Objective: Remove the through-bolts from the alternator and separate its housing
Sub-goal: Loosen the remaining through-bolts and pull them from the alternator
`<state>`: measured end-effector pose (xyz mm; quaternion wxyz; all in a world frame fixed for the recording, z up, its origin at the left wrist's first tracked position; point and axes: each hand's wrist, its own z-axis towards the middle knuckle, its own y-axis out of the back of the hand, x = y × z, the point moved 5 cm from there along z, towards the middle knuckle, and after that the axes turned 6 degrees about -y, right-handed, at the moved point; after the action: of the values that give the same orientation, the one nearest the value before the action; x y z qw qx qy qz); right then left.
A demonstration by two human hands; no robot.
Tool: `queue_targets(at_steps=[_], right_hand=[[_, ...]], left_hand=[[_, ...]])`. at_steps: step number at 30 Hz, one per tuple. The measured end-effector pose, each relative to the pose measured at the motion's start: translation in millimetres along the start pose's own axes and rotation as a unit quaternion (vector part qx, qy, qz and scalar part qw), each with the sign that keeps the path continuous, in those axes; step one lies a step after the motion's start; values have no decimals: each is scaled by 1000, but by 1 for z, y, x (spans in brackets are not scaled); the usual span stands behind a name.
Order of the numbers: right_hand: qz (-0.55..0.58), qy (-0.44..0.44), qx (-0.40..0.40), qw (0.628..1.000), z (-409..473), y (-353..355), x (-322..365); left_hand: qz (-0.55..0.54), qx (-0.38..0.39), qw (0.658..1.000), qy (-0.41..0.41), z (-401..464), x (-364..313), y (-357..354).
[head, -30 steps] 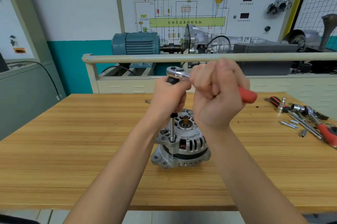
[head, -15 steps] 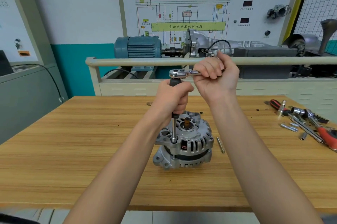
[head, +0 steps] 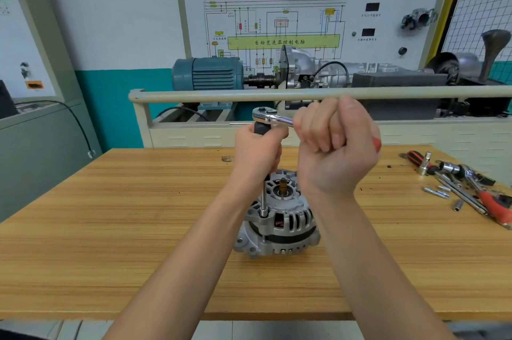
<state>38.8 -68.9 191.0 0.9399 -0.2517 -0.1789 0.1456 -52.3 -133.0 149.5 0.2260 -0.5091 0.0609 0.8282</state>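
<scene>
Workshop bench, mid-job: the alternator (head: 278, 222) sits shaft-up on the wooden table (head: 110, 229), near centre and between my two forearms. My left hand (head: 256, 152) is curled round the black grip of the extension bar (head: 263, 198), which stands upright w/ its socket on a through-bolt at the housing's left-front edge. My right hand (head: 333, 143) is fisted round the ratchet (head: 273, 115) handle; chrome head pokes out to the left above the bar, red handle end shows at the right of the fist. Loose tools (head: 465, 184) (sockets, bits, a red-handled driver) lie at the table's right side, well apart from the alternator. Behind the table: a blue motor (head: 207, 76) & wiring-diagram board (head: 277, 21) on a training rig.
</scene>
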Motion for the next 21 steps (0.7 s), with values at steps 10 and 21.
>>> queue_targets(at_steps=[10,21], right_hand=[[348,-286,-149,880,41,56,-43],[140,-133,-69,979,16,25,-12]], left_hand=[[-58,147,987,34,8,-3,-6],[-2,-1,1000,10,5,-2,-1]])
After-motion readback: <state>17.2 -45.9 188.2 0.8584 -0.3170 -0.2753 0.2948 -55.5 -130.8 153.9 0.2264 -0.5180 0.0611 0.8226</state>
